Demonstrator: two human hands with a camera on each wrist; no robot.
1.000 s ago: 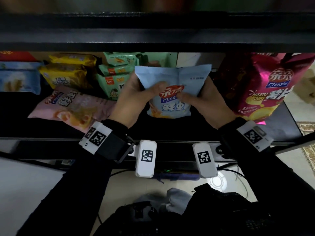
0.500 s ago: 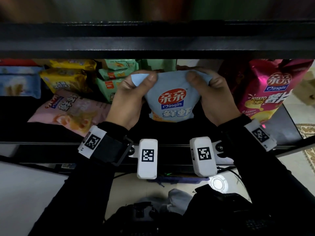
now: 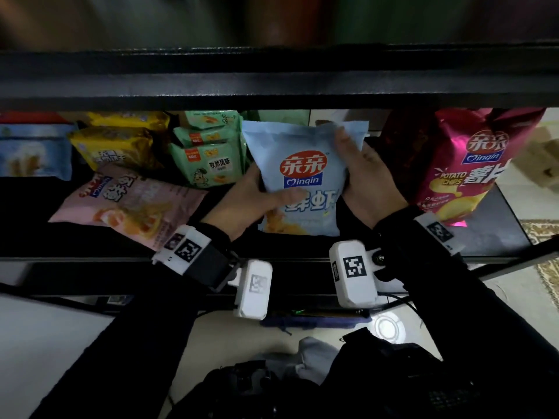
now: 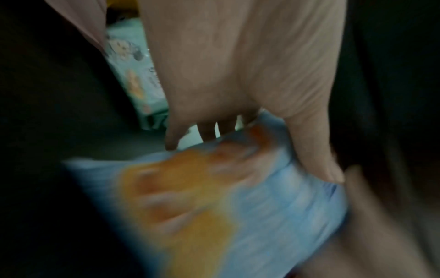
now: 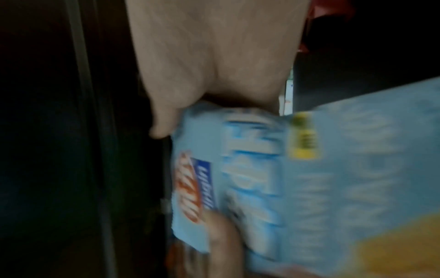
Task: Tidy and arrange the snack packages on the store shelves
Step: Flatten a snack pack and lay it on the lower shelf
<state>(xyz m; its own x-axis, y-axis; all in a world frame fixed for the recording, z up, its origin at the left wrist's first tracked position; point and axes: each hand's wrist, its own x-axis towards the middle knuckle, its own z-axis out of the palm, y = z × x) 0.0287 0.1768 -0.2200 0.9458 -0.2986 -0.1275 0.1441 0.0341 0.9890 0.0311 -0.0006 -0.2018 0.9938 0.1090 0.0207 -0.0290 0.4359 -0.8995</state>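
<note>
Both hands hold one light blue snack bag [image 3: 298,176] in the middle of the frame, standing up on the dark shelf [image 3: 496,234]. The left hand [image 3: 254,204] grips the bag's left side, with the thumb lying across the front and the fingers tucked behind. The right hand [image 3: 367,179] grips the right side, with fingers reaching up near the top edge. The bag has a red round logo and a picture of orange snacks at the bottom.

To the left of the blue bag, green packs [image 3: 208,152] stand in a stack, just beside it. Farther left are yellow packs [image 3: 118,143]. A pink bag [image 3: 130,204] lies flat at the lower left of the shelf. A big dark pink chips bag [image 3: 465,164] stands at the right of the frame, near the right hand.

The wrist pictures are blurry, but each shows a hand on the blue bag
</note>
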